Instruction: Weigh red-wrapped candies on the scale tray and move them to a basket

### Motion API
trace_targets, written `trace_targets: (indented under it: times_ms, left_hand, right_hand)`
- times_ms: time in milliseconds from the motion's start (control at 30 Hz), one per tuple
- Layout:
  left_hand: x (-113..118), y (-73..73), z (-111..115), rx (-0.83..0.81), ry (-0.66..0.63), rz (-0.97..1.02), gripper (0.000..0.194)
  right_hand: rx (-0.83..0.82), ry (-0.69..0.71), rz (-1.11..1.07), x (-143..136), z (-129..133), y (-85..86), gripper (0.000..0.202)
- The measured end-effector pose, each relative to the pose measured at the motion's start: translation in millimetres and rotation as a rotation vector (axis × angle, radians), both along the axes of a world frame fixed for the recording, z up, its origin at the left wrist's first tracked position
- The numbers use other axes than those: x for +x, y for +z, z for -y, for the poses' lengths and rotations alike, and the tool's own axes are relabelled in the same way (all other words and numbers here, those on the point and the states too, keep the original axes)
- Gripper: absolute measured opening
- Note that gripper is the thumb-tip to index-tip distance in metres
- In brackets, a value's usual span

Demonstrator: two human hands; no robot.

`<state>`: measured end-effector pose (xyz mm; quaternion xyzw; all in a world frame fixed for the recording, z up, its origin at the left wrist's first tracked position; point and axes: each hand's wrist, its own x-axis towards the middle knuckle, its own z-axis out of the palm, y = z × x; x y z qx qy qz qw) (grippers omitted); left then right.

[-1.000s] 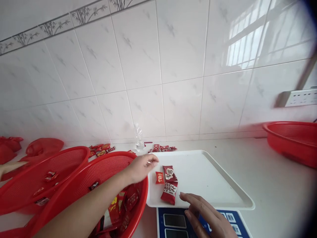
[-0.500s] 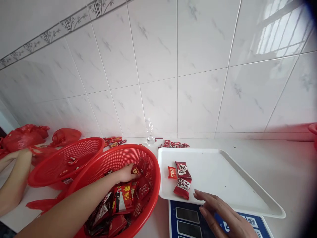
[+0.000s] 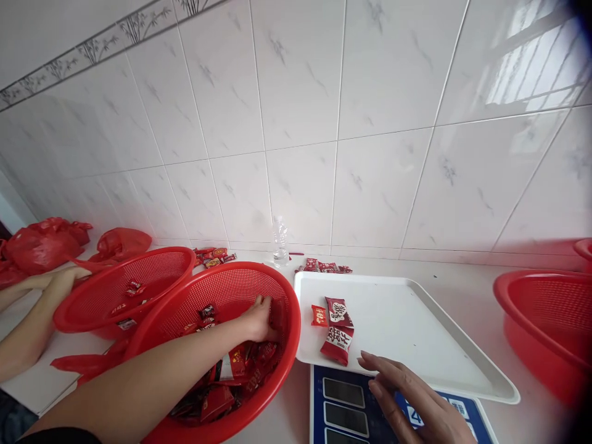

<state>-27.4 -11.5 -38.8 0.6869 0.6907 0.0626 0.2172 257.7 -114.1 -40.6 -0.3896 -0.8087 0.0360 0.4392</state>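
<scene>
My left hand (image 3: 259, 320) is down inside the near red basket (image 3: 160, 311), at its right side among red snack packets (image 3: 218, 402); its fingertips are hidden, so I cannot tell whether it grips one. My right hand (image 3: 414, 398) hovers open and empty over the blue scale (image 3: 319, 394), by the front edge of the white tray (image 3: 462, 320). Two larger dark red packets (image 3: 337, 343) and a small bright red one (image 3: 319, 315) lie at the tray's left end.
Another red basket (image 3: 111, 283) with a few packets stands to the left, beside another person's forearms (image 3: 39, 320) and red bags (image 3: 44, 243). Loose packets (image 3: 321, 266) and a clear bottle (image 3: 280, 240) are near the tiled wall. More red baskets (image 3: 546, 320) stand at right.
My left hand has moved right within the basket, and the packet seen at its fingers is no longer visible. The view has shifted right, showing more of the right-hand baskets. My right hand stays open.
</scene>
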Motion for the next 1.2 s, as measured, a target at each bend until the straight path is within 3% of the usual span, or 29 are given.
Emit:
trace_targets:
  times_ms: [133, 333, 433, 600, 733, 900, 1100, 1200]
  left_hand:
    - [7.8, -3.6, 8.8, 0.049, -0.039, -0.093, 0.060]
    - [1.5, 3.3, 8.4, 0.017, 0.036, 0.132, 0.055]
    - [-7.4, 16.9, 8.5, -0.012, 0.074, 0.278, 0.055]
    - [-15.4, 49.1, 8.1, -0.010, 0.198, 0.717, 0.044]
    - [-4.9, 76.6, 6.0, 0.004, 0.192, 0.820, 0.032]
    - [30.7, 99.0, 6.6, -0.016, 0.002, 0.775, 0.038]
    - [70.6, 99.6, 3.2, 0.016, -0.329, 0.428, 0.071]
    - [80.4, 99.7, 0.9, 0.007, -0.383, 0.218, 0.081]
  right_hand:
    - [-0.013, 0.006, 0.005, -0.5, 2.2, 3.4, 0.028]
    - [0.027, 0.042, -0.026, -0.4, 2.7, 6.5, 0.026]
    - [0.044, 0.043, -0.027, -1.1, 1.3, 6.5, 0.025]
    - [0.073, 0.048, -0.045, -2.2, 1.5, 9.2, 0.025]
    - [0.082, 0.051, -0.059, -2.1, 3.2, 12.6, 0.023]
    - [0.056, 0.049, -0.094, -1.7, 4.1, 12.3, 0.026]
    - [0.060, 0.052, -0.088, -1.4, 4.4, 11.8, 0.024]
    - [0.062, 0.050, -0.098, -1.3, 4.8, 13.4, 0.024]
